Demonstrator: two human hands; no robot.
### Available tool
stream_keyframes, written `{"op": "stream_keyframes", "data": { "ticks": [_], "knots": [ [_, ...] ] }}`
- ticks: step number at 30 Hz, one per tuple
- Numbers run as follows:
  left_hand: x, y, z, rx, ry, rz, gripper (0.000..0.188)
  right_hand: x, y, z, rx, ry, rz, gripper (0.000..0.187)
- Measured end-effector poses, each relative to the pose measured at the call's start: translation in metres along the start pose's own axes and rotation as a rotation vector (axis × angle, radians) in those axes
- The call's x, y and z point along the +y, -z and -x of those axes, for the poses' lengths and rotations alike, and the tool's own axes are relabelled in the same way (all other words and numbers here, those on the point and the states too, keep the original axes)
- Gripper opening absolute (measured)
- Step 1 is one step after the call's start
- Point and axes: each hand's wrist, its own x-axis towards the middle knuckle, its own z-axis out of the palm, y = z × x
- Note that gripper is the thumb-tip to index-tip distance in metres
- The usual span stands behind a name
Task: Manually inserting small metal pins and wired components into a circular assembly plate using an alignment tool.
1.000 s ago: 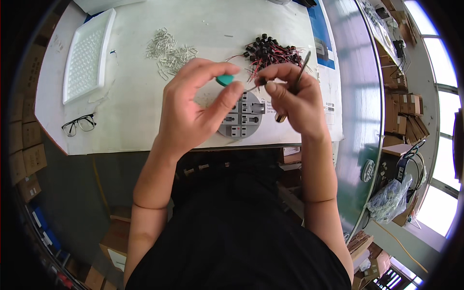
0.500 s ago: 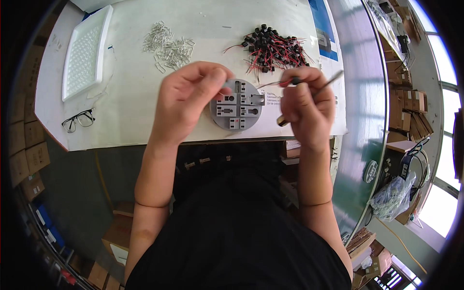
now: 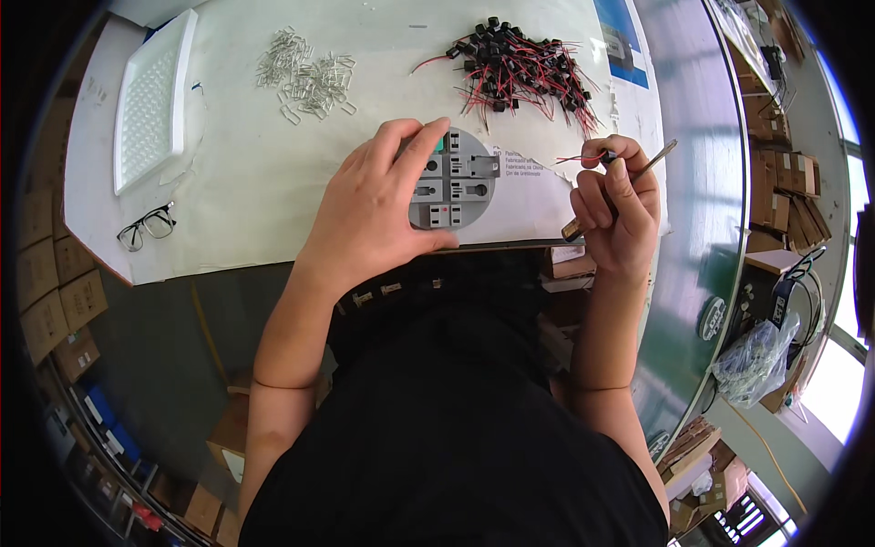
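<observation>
Left hand [image 3: 365, 196] spreads wide around a gray disc [image 3: 474, 211], apparently steadying it; firm contact cannot be told.
To its right, the right hand [image 3: 620, 214] clasps a slim tool [image 3: 656, 158], fingertips pinching a wired black part [image 3: 609, 157]; next likely calls for keeping wires [image 3: 576, 159] clear.

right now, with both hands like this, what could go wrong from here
The disc lies close to the near edge of the table, so a tug by the left hand might slide it off.

The right hand holds both a tool and a black part; with its grip shared, the part might slip.

The part's thin wires stick out free and could snag.
</observation>
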Motion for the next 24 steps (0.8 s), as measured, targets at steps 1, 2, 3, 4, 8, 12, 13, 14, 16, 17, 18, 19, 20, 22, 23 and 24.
{"op": "stream_keyframes", "data": {
  "ticks": [1,2,3,4,8,12,13,14,16,17,18,19,20,22,23,24],
  "knots": [
    [-0.001,-0.001,0.0,0.003,0.045,0.109,0.106,0.0,0.001,0.0,-0.011,-0.001,-0.007,0.017],
    [-0.003,0.0,0.001,0.008,0.09,0.213,0.106,0.0,0.002,0.0,-0.015,-0.001,-0.019,0.017],
    [-0.006,0.001,0.002,0.017,0.135,0.308,0.107,0.003,0.003,0.0,-0.011,-0.002,-0.037,0.017],
    [-0.005,0.001,0.004,0.021,0.142,0.28,0.107,0.005,0.005,0.001,-0.01,-0.003,-0.059,0.017],
    [-0.008,0.019,0.015,0.289,0.148,1.948,0.106,-0.002,0.018,0.011,0.004,0.001,-0.081,0.019],
    [-0.007,0.047,0.028,0.382,0.039,1.205,0.103,-0.009,0.027,0.015,-0.058,0.007,-0.08,0.019],
    [-0.005,0.049,0.03,0.394,0.015,1.04,0.102,-0.011,0.027,0.014,-0.064,0.008,-0.06,0.02],
    [-0.003,0.048,0.031,0.4,-0.01,0.885,0.101,-0.009,0.027,0.014,-0.064,0.01,-0.06,0.02],
    [-0.001,0.037,0.027,0.398,-0.069,0.616,0.1,-0.005,0.016,0.018,0.033,-0.002,-0.048,0.018],
    [0.003,0.028,0.024,0.404,-0.096,0.496,0.099,-0.008,0.009,0.018,0.084,-0.012,-0.028,0.017],
    [0.009,0.014,0.02,0.404,-0.125,0.387,0.098,-0.006,0.008,0.018,0.035,-0.009,-0.007,0.017],
    [0.015,-0.001,0.017,0.406,-0.154,0.281,0.097,-0.001,0.005,0.016,-0.012,-0.01,0.016,0.017],
    [0.018,-0.013,0.015,0.403,-0.162,0.329,0.097,0.001,0.002,0.015,-0.027,-0.038,0.051,0.016],
    [0.005,-0.021,0.012,0.266,-0.048,0.129,0.091,0.003,-0.014,0.012,-0.051,-0.053,0.109,0.016],
    [0.001,-0.022,0.011,0.2,0.016,0.011,0.088,0.004,-0.023,0.011,-0.075,-0.05,0.124,0.017],
    [0.0,-0.02,0.009,0.2,0.01,0.031,0.088,0.005,-0.028,0.01,-0.063,-0.05,0.142,0.017]
  ]
}}
